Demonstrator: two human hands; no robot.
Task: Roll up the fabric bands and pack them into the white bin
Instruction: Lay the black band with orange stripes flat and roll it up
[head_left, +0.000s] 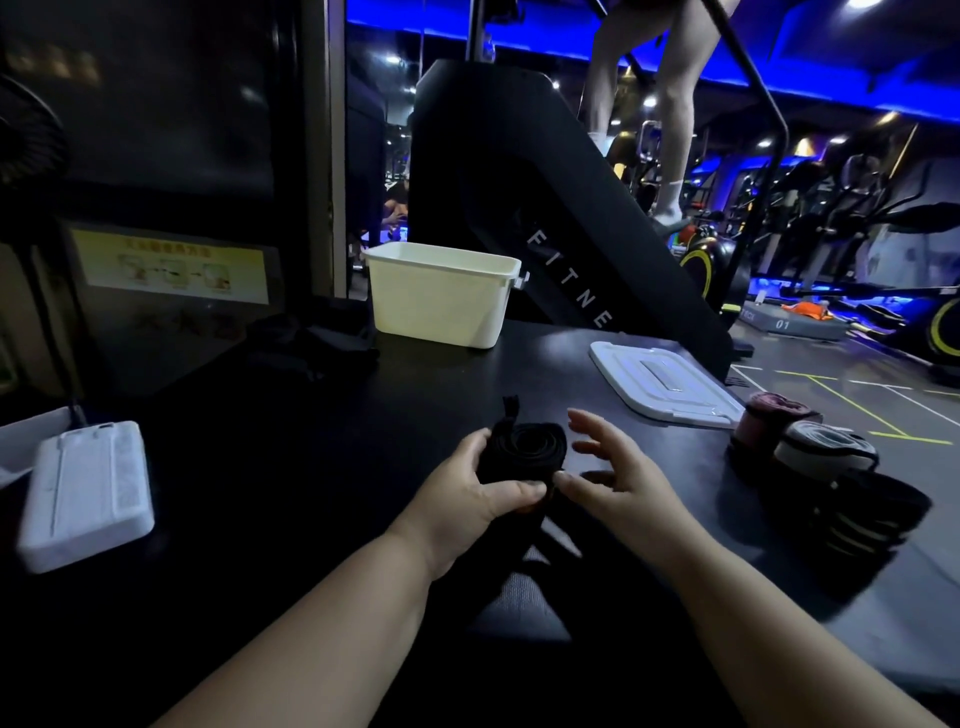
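left hand (480, 488) is gripping a black fabric band (524, 449), its fingers curling round the coiled roll just above the counter (363, 467). right hand (621, 470) is hovering just beside the roll, fingers straight and spread, holding nothing; cannot tell whether its thumb is touching the fabric. a loose tail appears to be trailing from the roll toward the person, so judging this roll nearly wound, not finished. three rolled bands (821, 447) are sitting together at the right counter edge, near the white lid (665, 384), not yet packed. white bin (441, 301) is standing open at the far side, well apart from the hands; its inside is hidden. judgement: rolling mostly done, packing remaining.
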